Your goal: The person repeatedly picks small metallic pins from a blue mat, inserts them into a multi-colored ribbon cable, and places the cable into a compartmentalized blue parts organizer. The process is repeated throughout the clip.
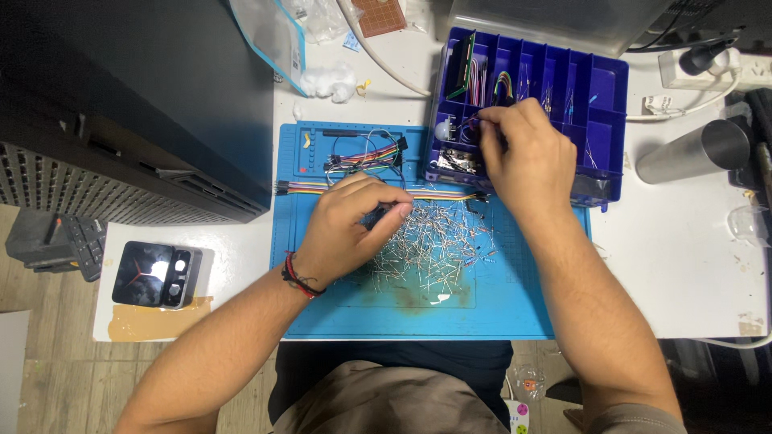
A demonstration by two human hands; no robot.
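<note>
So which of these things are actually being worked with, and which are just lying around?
In use:
- left hand on the pile of small wire-legged parts
- right hand reaching into the blue compartment box
- blue work mat

Lying about:
- metal cylinder
- black device
- clear bag
- rainbow jumper wires

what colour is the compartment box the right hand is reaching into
Deep blue compartment box, seen in the head view; the right hand reaches into it.

Matt rubbery blue mat [338, 309], glossy plastic box [607, 88], brushed metal cup [691, 153]
</note>
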